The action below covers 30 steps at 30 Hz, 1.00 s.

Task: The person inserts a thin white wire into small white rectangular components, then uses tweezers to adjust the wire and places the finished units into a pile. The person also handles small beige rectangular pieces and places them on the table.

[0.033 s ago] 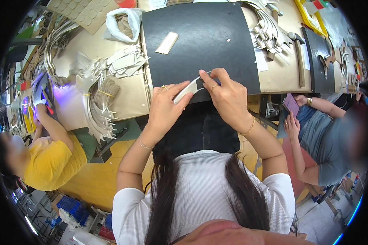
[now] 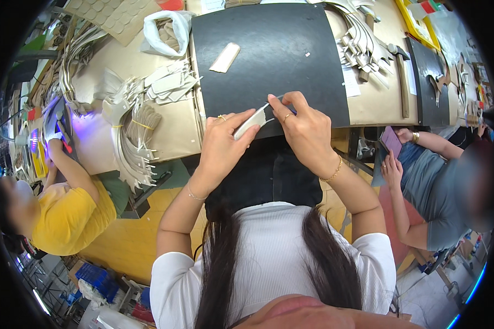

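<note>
Head view: we look down on a brown tabletop (image 2: 175, 131) with a black mat (image 2: 269, 60) at its near edge.
Strip: a pale flat strip (image 2: 253, 122) sits over the mat's near edge, held between both hands.
Left hand: our left hand (image 2: 222, 145) has its fingers closed on the strip's left end.
Right hand: our right hand (image 2: 304, 129) pinches the strip's right end.
Mat's far left: a second pale strip (image 2: 225, 57) lies loose.

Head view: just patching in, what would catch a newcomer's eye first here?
Both hands meet at the near edge of the black mat: the left hand and right hand pinch one pale strip between them. Heaps of similar pale strips crowd the table to the left, and a hammer lies to the right.
</note>
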Motion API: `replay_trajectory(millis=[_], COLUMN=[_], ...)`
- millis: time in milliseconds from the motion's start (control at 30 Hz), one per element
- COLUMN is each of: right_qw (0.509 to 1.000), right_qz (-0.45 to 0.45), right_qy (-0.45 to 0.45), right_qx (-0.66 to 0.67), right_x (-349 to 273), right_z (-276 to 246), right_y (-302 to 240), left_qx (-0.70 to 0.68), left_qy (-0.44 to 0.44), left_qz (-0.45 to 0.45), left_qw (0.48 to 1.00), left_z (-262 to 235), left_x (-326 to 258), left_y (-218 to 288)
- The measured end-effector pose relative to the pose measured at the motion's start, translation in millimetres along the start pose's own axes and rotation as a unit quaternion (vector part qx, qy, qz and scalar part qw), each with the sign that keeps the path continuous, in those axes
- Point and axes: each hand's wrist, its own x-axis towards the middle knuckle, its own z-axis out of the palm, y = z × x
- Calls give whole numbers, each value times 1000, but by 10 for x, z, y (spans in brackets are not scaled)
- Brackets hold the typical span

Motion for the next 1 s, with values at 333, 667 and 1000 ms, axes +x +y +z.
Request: replay_trajectory(millis=[333, 667, 1000], right_qw=[988, 988, 947], right_qz=[123, 74, 63], right_qy=[12, -35, -245], right_qx=[98, 132, 199], right_x=[91, 462, 287], right_z=[24, 227, -266], right_y=[183, 431, 812], left_qx=[-1, 261, 122], left_qy=[154, 207, -26], left_qz=[-89, 8, -2], left_qw=[984, 943, 992], left_z=[-501, -793, -1041], left_x=[210, 272, -412], left_y=[-253, -405, -18])
